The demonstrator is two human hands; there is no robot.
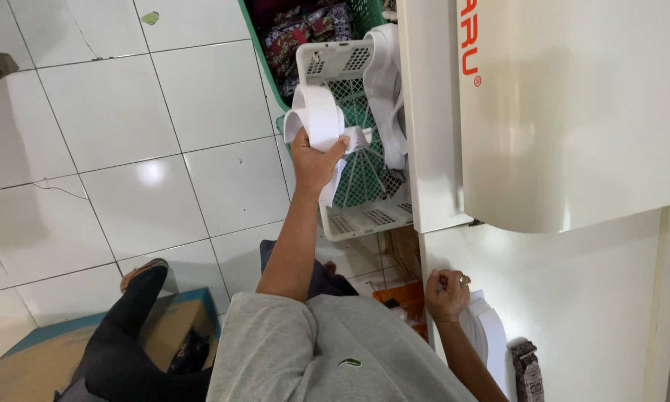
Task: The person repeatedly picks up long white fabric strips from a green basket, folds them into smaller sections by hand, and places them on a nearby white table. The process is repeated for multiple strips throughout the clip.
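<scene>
Gripping curled white strips (316, 115), left hand (314, 160) hides their lower ends.

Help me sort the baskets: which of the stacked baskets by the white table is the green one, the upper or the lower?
The upper one: the green mesh basket lies on the white basket, behind the white strip held in the left hand.

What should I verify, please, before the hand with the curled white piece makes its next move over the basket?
1. Left hand grips the curled white piece: ok.
2. Piece hangs above the white basket: ok.
3. Basket has room: cannot tell; white pieces already lie there.
4. Right hand rests on the white pieces on the table: ok.
5. What the right fingers pinch: cannot tell.
</scene>
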